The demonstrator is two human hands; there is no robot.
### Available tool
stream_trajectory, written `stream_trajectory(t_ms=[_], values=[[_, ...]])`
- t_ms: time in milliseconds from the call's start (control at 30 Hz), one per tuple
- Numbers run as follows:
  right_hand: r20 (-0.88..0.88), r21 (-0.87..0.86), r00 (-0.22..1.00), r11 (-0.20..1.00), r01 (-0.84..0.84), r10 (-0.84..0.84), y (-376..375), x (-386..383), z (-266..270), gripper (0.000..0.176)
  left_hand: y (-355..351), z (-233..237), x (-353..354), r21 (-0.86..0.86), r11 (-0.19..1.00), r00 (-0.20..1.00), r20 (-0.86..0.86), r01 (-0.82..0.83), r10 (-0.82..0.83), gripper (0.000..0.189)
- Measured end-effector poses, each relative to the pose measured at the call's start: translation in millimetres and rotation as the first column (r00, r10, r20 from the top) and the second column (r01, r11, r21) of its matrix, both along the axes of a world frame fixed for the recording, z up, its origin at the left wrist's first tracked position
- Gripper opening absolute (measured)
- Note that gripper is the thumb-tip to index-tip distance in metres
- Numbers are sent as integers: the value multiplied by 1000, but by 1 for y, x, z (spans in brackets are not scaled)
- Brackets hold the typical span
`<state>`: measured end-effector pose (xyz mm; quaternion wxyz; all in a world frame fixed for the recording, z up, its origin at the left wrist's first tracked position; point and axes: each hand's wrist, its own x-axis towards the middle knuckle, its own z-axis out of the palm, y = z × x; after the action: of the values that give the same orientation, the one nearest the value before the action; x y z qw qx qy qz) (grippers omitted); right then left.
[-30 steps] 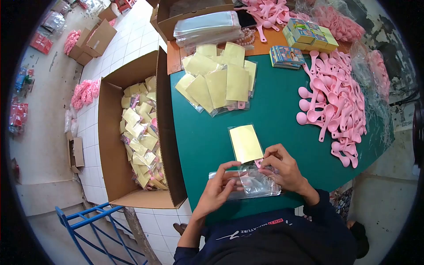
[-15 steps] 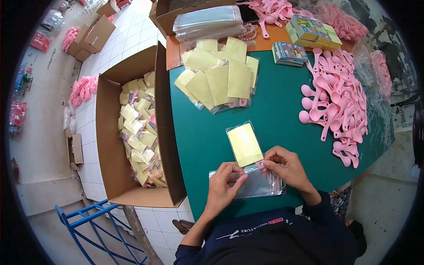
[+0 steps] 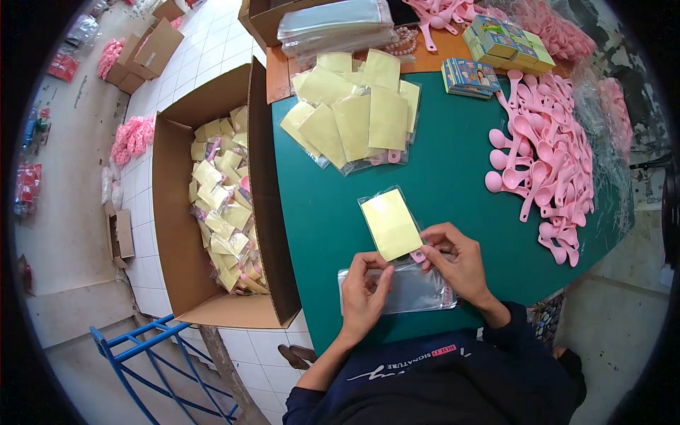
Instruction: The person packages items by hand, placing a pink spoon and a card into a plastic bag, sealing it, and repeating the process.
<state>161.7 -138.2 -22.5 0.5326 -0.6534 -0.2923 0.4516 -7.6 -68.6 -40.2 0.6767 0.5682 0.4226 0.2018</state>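
A clear plastic bag with a pale yellow card (image 3: 392, 224) in it lies tilted before me, over the near part of the table. A pink spoon's handle end (image 3: 418, 255) shows at its lower right corner; the rest of the spoon is hidden. My left hand (image 3: 365, 292) is closed, thumb and index finger pinching the bag's near left edge. My right hand (image 3: 457, 261) is closed on the bag's near right corner, beside the pink handle. Beneath both hands lies a stack of clear plastic bags (image 3: 411, 292).
Filled packets (image 3: 350, 120) lie piled on the green table (image 3: 453, 177). Pink spoons (image 3: 542, 156) are heaped at right, near small card stacks (image 3: 471, 76). A cardboard box (image 3: 265, 205) of packets stands at left, above a blue metal frame (image 3: 142, 347).
The bag with the yellow card has turned slightly anticlockwise, and more of the pink handle shows. Both hands have moved a little with it; the camera view has shifted slightly.
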Motion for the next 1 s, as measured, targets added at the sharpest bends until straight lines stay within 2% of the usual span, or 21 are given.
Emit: stream_trajectory(t_ms=[33,167,267,367,433,467,500,567,600,667,700,733,767,867,900,967,1000], values=[[7,-7,1000,1000,-21,21,1,1,2,23,1,-1,-1,-4,999,999,-18,42,-42,22],[133,-51,978,987,-155,161,2,4,5,39,3,9,0,207,976,998,-34,64,-58,34],[164,23,976,988,-151,145,1,9,9,39,16,29,3,321,942,995,-17,98,-98,39],[368,261,930,961,-92,-11,11,27,32,38,54,57,22,542,831,991,-15,123,-136,41],[748,117,663,977,-177,31,10,65,54,35,83,58,33,814,571,993,-117,111,-26,44],[867,19,496,992,-128,47,4,90,50,35,84,61,35,901,403,970,-218,158,107,47],[948,-63,311,997,-51,76,-6,112,41,35,79,59,36,831,498,961,-275,247,-18,47],[981,-180,95,978,103,170,-32,145,13,31,52,40,32,636,630,895,-344,445,-284,48],[971,-234,-7,956,178,239,-39,152,4,29,35,25,33,659,588,883,-367,469,-293,48],[960,-270,-20,946,181,278,-41,147,-1,28,9,-1,38,700,508,865,-413,502,-286,48],[954,-291,-14,938,186,299,-42,138,-2,27,7,-3,37,661,585,883,-340,470,-325,46],[957,-291,49,942,166,287,-42,131,2,25,8,-4,37,614,652,895,-263,444,-361,43],[965,-261,6,957,130,262,-42,127,6,24,9,-5,38,564,711,904,-180,419,-389,41],[988,-115,-102,993,12,116,-36,115,22,20,23,6,33,456,761,872,-76,462,-484,29],[996,-45,76,999,4,44,-32,107,27,21,28,11,31,438,770,872,-73,464,-484,25],[902,88,422,996,29,-92,-31,88,35,22,34,18,27,394,787,869,-69,474,-489,19],[725,55,685,998,39,-66,-31,77,42,23,34,10,24,406,804,882,-12,435,-472,18]])
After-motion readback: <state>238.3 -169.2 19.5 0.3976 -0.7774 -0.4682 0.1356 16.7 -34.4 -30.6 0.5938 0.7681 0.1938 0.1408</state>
